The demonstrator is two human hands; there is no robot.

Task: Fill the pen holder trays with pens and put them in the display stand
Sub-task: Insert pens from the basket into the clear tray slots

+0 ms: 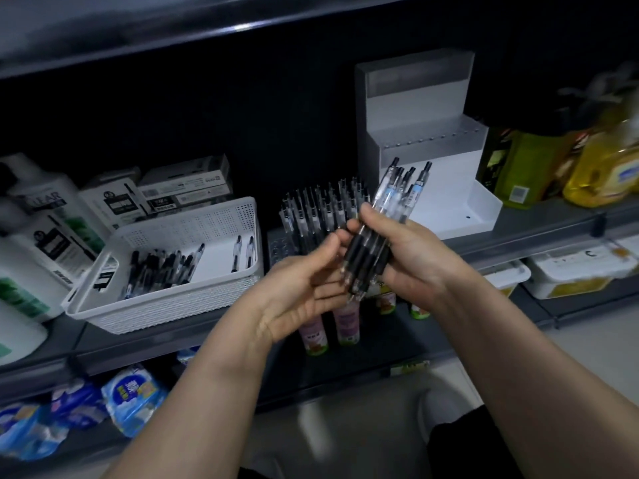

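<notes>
Centrally, head view, all places taken from the white basket (166, 305) on the shelf. Item: right hand (411, 257), up and to the right of the basket, fingers curled round a bundle of pens (383, 219), gripping it at the black rubber grips; clear barrels and black caps fan up and to the right, tips point down. Item: left hand (304, 288), right of the basket, palm up, fingers loosely curved beneath the pen tips, thumb and forefinger against the bundle; whether it pinches a pen cannot be told. Item: pen holder tray (276, 250), just beside the basket's right wall, dark, rows of upright pens (318, 209) standing in it, partly hidden by the hands. Item: display stand (432, 188), farther right of the basket beyond the tray, white, stepped, its steps bare. Item: loose pens (162, 267), lying inside the basket, most against its left side, two apart near its right wall. Item: pen boxes (186, 184), stacked behind the basket. Item: white bottles (34, 236), left of the basket. Item: yellow bottles (601, 167), far right of the basket, past the stand. Item: blue packets (131, 395), on the shelf below the basket.
</notes>
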